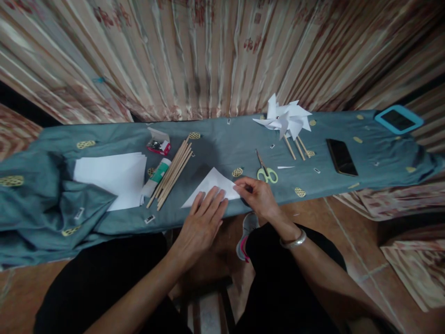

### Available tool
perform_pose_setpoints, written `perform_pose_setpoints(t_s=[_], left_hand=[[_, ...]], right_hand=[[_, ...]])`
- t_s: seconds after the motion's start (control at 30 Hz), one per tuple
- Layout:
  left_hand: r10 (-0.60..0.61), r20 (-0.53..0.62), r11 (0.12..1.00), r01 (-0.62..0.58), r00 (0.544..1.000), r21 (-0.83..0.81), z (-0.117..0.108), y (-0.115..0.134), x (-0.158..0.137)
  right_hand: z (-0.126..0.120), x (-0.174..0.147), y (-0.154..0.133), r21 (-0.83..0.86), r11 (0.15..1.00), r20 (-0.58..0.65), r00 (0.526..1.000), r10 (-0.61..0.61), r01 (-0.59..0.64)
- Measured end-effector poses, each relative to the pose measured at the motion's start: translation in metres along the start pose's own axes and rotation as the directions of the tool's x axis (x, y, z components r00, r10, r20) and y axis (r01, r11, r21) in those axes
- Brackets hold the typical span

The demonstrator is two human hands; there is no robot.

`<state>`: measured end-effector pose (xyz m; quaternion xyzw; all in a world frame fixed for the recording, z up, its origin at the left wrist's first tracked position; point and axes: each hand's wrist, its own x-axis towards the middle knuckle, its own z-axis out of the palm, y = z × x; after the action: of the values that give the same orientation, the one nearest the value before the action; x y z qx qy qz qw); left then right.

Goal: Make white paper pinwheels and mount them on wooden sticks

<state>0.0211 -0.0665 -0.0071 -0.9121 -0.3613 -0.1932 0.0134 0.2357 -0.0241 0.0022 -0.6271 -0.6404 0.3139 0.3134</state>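
A white sheet of paper (214, 180), folded into a triangle, lies at the front edge of the cloth-covered table. My left hand (205, 215) rests on it with fingers stretched out, pressing it flat. At the triangle's right corner, the thumb and forefinger of my right hand (255, 195) pinch the paper. Just beyond that hand are green-handled scissors (267, 174), with a thin paper sliver (286, 167) beside them. Left of the triangle lie several wooden sticks (172, 174) and a glue stick (160, 172).
A stack of white paper (111, 174) lies at left, partly under bunched cloth (45, 199). An open small box (159, 143) holds shiny metal pieces. Paper pinwheels (287, 118) on sticks lie at the back right, near a phone (341, 157) and a blue-framed tablet (399, 119).
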Motion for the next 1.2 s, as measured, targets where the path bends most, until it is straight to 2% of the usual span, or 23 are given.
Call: perform_pose_setpoints(t_s=[0.23,1.2], left_hand=[[-0.068,0.095,0.998,0.069,0.993,-0.013,0.0106,0.0016,-0.0031],[-0.083,0.137,0.996,0.087,0.987,-0.022,0.0123,-0.0014,-0.0035]], right_hand=[[0.0014,0.0017,-0.0024,-0.064,0.998,-0.018,1.000,0.001,-0.003],[0.0024,0.0042,-0.0085,-0.184,0.983,-0.023,0.999,-0.021,0.017]])
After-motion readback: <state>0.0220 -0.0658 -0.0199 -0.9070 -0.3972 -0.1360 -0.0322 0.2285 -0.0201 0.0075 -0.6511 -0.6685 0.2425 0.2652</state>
